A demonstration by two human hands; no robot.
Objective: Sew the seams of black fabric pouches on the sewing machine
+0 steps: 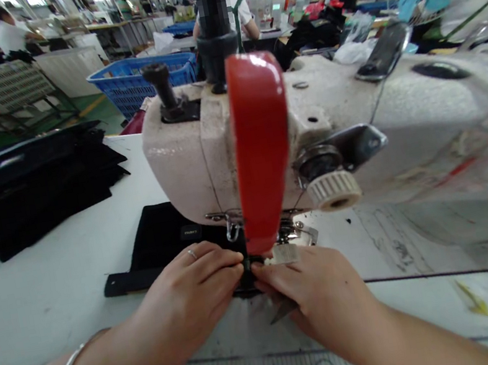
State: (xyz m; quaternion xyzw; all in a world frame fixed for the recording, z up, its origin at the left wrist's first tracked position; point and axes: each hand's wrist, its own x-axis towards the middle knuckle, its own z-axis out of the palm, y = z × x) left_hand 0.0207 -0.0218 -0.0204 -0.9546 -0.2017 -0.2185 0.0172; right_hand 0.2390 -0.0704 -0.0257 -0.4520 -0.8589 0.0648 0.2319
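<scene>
**Close work beside the red guard (pixel 262 148)**

In the head view, the black cloth (pixel 154 239) lies on the white bench (pixel 55 291), running under the head of a sewing machine (pixel 181 162), with a small label (pixel 190 232) facing up and a narrow strip (pixel 129 282) along its near edge. The left hand (pixel 197 291) has its fingers together, tips resting on the cloth just left of the guard; the thumb is out of sight, so whether it grips or only presses cannot be told. The right hand (pixel 327 293) is nearly closed, its tips at the cloth close to the left ones, and a dark pointed blade (pixel 284 310) juts from under it, apparently held in the palm.

The main danger is to the fingertips: the needle is hidden behind the guard, and both hands sit very near it, so a start of the machine with a finger too far in could injure it. The blade could nick the cloth or the other hand if the right wrist turned. Uneven pressure from the two hands could skew the strip and bend the seam. The pile of dark pieces (pixel 28 189) at left lies well apart.
</scene>
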